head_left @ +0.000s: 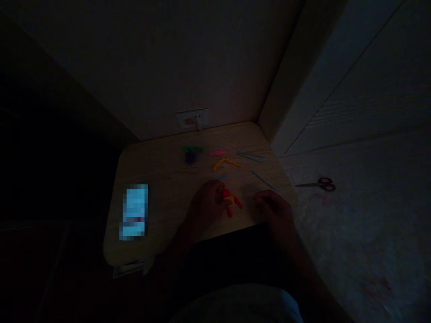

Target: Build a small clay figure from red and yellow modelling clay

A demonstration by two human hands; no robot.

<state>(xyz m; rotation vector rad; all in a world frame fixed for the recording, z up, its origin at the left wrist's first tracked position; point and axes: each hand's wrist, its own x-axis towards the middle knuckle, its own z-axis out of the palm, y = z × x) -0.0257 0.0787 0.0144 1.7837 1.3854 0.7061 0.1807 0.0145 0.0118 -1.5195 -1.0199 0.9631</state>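
Note:
A small red and yellow-orange figure (230, 200) with limb-like red parts is held at its left side by my left hand (209, 199), fingers closed on it. To the right of it, my right hand (272, 205) is curled with thumb and fingertips together just above the tabletop. Whatever those fingertips may hold is too dark to make out. Close beyond my left fingers lies a short blue piece (222, 177). Past the hands are a bent yellow-orange strip (226, 160) with a knobbly outline and a thin blue stick (263, 180).
On the wooden tabletop (161, 179) are a lit phone (134, 211), a green piece (192, 148), a dark purple lump (190, 157), a pink piece (218, 153) and more thin blue sticks (251, 157). A wall socket (192, 119) sits behind. Scissors (318, 184) lie right, beyond the table edge.

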